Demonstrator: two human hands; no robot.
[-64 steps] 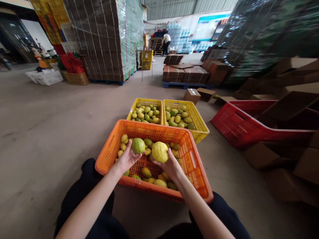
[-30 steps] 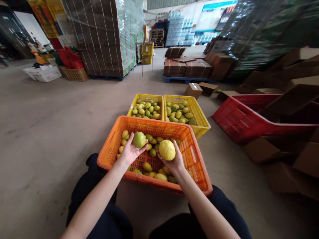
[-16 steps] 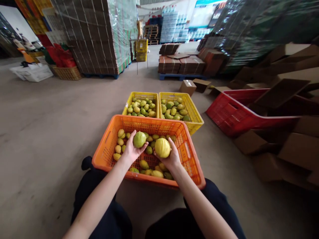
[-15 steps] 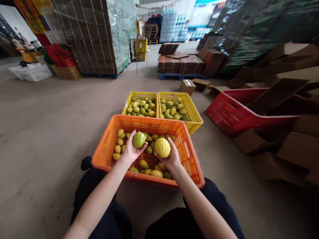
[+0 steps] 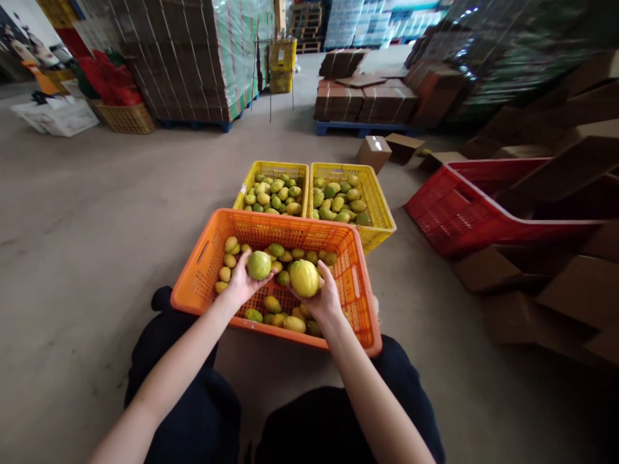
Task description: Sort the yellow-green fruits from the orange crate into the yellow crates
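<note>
Above the orange crate (image 5: 193,274), my left hand (image 5: 245,281) holds a round green fruit (image 5: 259,265). My right hand (image 5: 325,298) is closed round a larger, ribbed yellow fruit (image 5: 304,278), a short gap to the right of the green one. Below both hands, smaller green and yellow fruits (image 5: 294,324) lie in the crate, some along its left side, others at its back and front. The crate's near edge is by the person's knees.
Two yellow crates (image 5: 387,222) of similar fruits touch the orange crate's far side. A red crate (image 5: 449,206) with cardboard in it and loose cardboard boxes (image 5: 570,296) are at the right. Flat cardboard lies stacked on a blue pallet (image 5: 343,128) farther back.
The view has tilted down and shifted slightly. Both hands still hold the same fruits, and these appear a little farther left and higher in the picture.
</note>
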